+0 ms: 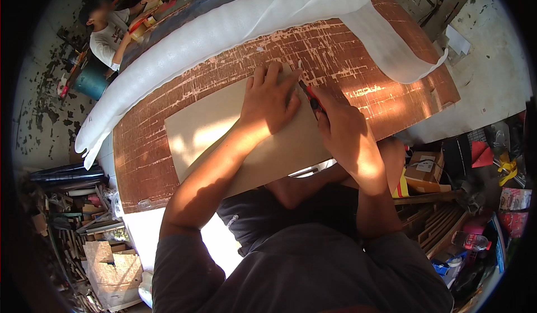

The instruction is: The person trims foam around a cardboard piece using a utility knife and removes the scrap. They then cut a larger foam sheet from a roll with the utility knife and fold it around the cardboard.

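Note:
A beige cardboard sheet (207,131) lies flat on a worn reddish-brown board (363,78). My left hand (269,97) presses down on the sheet near its far right edge, fingers spread. My right hand (341,128) grips a red-handled utility knife (309,93), whose blade touches the board along the sheet's right edge, just beside my left fingertips.
A long roll of white foam sheeting (224,30) runs across the board's far side and drapes over its right end. Another person (106,30) sits at the far left. Cardboard boxes (424,167) and clutter stand at the right, wood scraps (106,257) at the lower left.

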{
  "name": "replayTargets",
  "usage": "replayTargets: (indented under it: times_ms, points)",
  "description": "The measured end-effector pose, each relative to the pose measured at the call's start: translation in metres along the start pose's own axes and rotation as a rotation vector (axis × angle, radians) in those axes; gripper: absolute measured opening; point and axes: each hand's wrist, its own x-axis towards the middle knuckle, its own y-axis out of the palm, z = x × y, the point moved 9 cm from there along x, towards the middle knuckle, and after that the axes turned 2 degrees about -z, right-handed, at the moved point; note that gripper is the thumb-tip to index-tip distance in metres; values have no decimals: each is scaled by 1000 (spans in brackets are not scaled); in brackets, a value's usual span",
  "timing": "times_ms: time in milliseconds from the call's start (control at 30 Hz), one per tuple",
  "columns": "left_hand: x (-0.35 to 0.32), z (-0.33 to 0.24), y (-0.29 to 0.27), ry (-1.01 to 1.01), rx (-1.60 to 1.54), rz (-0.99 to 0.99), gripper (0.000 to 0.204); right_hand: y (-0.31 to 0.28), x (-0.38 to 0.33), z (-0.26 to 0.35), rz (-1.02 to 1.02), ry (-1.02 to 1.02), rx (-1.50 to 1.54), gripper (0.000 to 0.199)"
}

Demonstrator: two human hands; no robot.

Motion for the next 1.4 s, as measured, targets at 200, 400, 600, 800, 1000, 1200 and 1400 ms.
replayTargets:
  times_ms: [200,400,600,800,1000,1200,1400]
  points:
    - [0,0,0,-1,14,-2,56,1,-1,0,-2,-37,-73,48]
    - [0,0,1,-5,14,1,57,-6,-10,8,-28,-99,-76,49]
    - [0,-1,1,-2,16,-8,57,-7,-20,5,29,-46,-108,47]
    - [0,-1,1,0,21,-7,56,-12,-23,9,1,-96,-118,49]
    - [0,-1,-1,9,5,-20,55,-23,-26,3,41,-12,-37,48]
    - [0,-1,1,4,18,-21,56,-38,-25,0,-68,11,-26,49]
    - [-1,-1,0,5,24,-25,56,-26,-20,0,-14,30,48,50]
